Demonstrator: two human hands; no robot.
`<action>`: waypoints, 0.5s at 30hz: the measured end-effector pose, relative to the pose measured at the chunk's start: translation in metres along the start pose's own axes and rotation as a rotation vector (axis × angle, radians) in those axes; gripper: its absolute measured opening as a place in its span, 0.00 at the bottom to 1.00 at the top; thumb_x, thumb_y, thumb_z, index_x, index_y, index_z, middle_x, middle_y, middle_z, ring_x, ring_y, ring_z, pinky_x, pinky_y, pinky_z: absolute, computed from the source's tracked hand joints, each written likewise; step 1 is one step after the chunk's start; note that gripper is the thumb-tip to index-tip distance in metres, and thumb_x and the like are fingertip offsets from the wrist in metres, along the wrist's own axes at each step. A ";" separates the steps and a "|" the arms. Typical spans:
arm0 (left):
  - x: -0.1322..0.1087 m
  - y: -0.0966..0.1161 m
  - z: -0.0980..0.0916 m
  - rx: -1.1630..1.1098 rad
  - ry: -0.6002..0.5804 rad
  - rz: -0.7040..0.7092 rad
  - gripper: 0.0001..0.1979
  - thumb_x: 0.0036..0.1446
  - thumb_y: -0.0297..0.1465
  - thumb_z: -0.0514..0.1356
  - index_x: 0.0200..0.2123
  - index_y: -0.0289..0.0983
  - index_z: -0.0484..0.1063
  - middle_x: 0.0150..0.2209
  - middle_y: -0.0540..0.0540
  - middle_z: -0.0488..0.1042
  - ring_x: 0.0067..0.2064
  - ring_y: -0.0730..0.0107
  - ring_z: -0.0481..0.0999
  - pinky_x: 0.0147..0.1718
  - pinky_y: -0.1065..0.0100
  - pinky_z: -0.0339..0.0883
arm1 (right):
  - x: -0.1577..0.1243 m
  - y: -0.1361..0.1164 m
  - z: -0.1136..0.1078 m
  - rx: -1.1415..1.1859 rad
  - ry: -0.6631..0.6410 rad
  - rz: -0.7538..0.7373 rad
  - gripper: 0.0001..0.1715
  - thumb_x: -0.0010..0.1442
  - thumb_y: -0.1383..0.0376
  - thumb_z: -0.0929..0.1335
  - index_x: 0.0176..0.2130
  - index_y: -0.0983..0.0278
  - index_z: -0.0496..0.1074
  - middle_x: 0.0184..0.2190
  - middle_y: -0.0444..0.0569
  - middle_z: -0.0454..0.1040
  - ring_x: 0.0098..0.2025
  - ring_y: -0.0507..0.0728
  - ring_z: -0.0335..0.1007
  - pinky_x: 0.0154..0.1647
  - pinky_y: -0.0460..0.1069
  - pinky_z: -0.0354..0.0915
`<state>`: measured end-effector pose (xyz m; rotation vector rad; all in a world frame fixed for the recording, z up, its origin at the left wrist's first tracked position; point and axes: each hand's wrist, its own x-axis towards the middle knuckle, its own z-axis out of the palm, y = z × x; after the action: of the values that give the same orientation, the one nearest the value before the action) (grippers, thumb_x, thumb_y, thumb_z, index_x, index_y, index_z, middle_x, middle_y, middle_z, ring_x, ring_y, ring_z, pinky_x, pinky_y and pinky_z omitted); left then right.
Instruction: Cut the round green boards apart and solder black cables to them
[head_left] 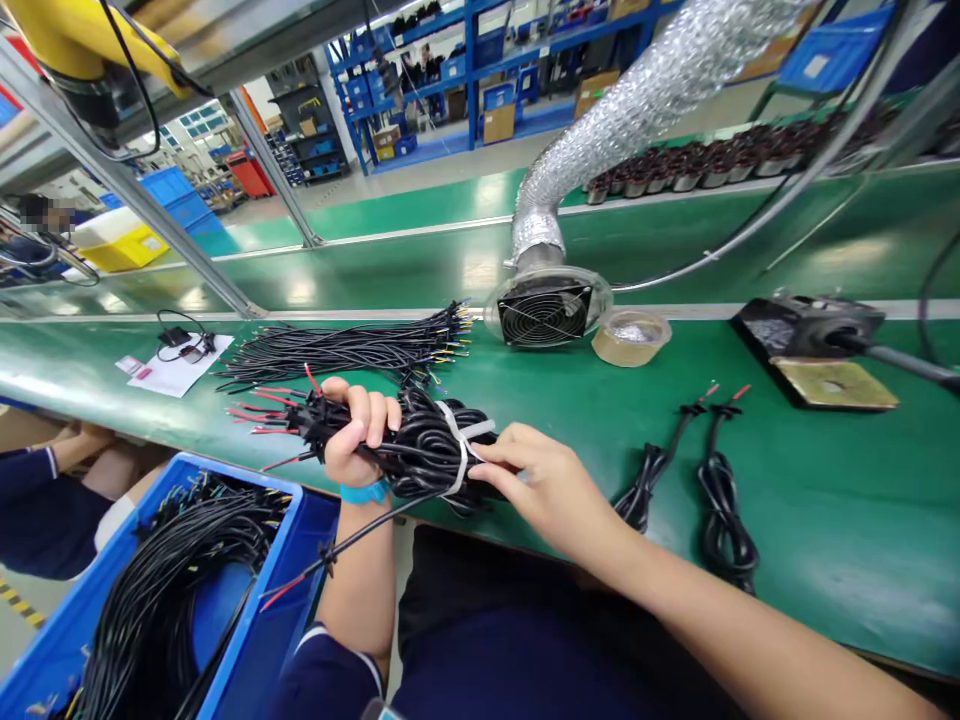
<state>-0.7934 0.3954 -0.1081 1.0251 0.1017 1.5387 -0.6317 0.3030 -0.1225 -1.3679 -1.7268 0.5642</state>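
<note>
My left hand (358,432) is wrapped round a thick bundle of black cables (416,440), close to their stripped red wire ends at the left. A white tie (454,448) runs round the folded part of the bundle. At the tie's right side, my right hand (536,478) pinches it between thumb and fingers. One cable hangs loose below my left wrist, its red tip (283,592) pointing down left. On the bench to my right lie two folded black cables (726,510), each with a red wire end.
Many straight black cables (337,350) lie behind the bundle. A blue bin (296,530) of black cables stands at lower left. Beyond my hands are a fume fan (544,315) with a foil duct, a tape roll (631,338) and a soldering stand (817,330). A co-worker's arm shows far left.
</note>
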 end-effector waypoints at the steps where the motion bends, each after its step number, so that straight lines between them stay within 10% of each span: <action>1: -0.001 0.001 -0.003 0.001 0.000 -0.009 0.16 0.42 0.27 0.62 0.39 0.42 0.70 0.17 0.58 0.42 0.15 0.83 0.46 0.18 0.74 0.53 | 0.002 0.004 -0.002 0.040 -0.032 0.011 0.11 0.59 0.63 0.64 0.30 0.60 0.75 0.25 0.47 0.70 0.29 0.55 0.67 0.30 0.50 0.65; 10: -0.011 -0.020 -0.047 -0.079 0.267 -0.369 0.20 0.37 0.25 0.56 0.39 0.39 0.71 0.16 0.59 0.40 0.16 0.83 0.41 0.19 0.77 0.49 | 0.001 0.020 -0.036 -0.174 -0.276 -0.089 0.18 0.62 0.61 0.60 0.28 0.62 0.74 0.23 0.47 0.68 0.26 0.51 0.64 0.28 0.46 0.60; 15: -0.014 -0.038 -0.051 -0.147 0.217 -0.450 0.27 0.36 0.26 0.55 0.44 0.38 0.70 0.15 0.59 0.42 0.15 0.83 0.40 0.18 0.75 0.46 | 0.005 0.038 -0.019 0.158 -0.429 0.017 0.28 0.64 0.51 0.54 0.36 0.62 0.75 0.30 0.49 0.71 0.33 0.53 0.68 0.38 0.48 0.65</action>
<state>-0.7984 0.4182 -0.1687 0.6603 0.3425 1.2181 -0.5951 0.3168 -0.1399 -1.2096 -1.9558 1.0410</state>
